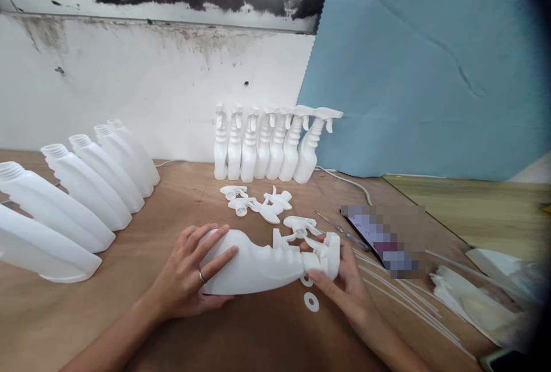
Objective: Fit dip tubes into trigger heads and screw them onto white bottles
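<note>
A white spray bottle (258,271) lies on its side in the air just over the wooden table, its base to the left. My left hand (196,271), with a ring on one finger, wraps round the base end. At the neck, my right hand (340,280) grips the white trigger spray head (329,254), which sits against the bottle's mouth; whether it is fully seated I cannot tell. Below the neck lies a white ring washer (311,302), with another partly hidden above it. Loose trigger heads (267,208) lie behind the bottle.
Several bottles with spray heads (275,148) stand in a row by the wall. Open-necked bottles (90,182) line the left side. Thin white tubes (413,300), a pointed metal tool (344,230), a phone (383,245) and plastic bags (477,303) lie to the right.
</note>
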The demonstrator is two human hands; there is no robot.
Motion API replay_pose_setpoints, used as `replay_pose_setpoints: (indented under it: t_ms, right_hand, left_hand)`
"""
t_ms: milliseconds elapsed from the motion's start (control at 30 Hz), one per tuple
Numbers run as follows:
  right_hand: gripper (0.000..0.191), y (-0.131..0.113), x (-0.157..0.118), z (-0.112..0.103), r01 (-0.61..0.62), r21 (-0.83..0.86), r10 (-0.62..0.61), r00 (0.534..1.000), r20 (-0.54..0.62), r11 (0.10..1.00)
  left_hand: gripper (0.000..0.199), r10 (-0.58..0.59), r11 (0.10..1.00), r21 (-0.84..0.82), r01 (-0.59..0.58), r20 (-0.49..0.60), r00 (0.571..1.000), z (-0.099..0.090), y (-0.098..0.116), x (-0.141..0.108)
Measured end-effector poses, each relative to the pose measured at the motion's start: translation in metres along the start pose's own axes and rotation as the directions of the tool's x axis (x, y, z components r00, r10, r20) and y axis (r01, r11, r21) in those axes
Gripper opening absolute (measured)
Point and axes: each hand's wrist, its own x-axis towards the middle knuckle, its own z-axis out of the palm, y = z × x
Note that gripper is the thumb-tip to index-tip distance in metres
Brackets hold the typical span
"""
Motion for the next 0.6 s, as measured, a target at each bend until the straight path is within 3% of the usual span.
replay_pose_setpoints:
  t_ms: [100, 233, 333, 433, 500, 600]
  right_hand:
    - [0.036, -0.0030, -0.0010, 0.0022, -0.056, 0.008, 0.056, 0.998, -0.019, 0.998]
    - [0.048, -0.0007, -0.0005, 0.0014, -0.011, 0.015, 0.012, 0.999, -0.047, 1.000]
    - [0.040, 0.0027, 0.0010, -0.0013, -0.048, 0.004, 0.048, 0.999, -0.018, 0.999]
    - [0.052, 0.0039, 0.0020, -0.0019, 0.011, 0.009, -0.010, 1.000, -0.022, 1.000]
    - [0.058, 0.0039, 0.0018, -0.0007, -0.024, 0.034, 0.025, 0.999, -0.027, 0.999]
    - [0.051, 0.0038, 0.0003, 0.0021, -0.112, 0.055, 0.117, 0.988, -0.100, 0.992]
  left_hand:
    - [0.066, 0.000, 1.000, -0.011, 0.000, 0.001, 1.000, 0.0006, 0.0000, 0.0016]
    - [0.065, -0.011, 1.000, -0.015, 0.011, -0.003, 1.000, 0.0008, 0.0007, 0.0028]
    - [0.066, -0.007, 0.999, -0.033, 0.007, -0.001, 1.000, 0.0004, 0.0012, 0.0018]
    - [0.066, -0.020, 0.999, -0.027, 0.020, -0.009, 1.000, 0.0004, 0.0007, 0.0010]
    - [0.066, -0.023, 0.999, -0.038, 0.023, -0.015, 1.000, 0.0005, 0.0005, 0.0013]
    - [0.067, -0.021, 0.998, -0.053, 0.019, -0.022, 1.000, 0.0004, 0.0015, 0.0022]
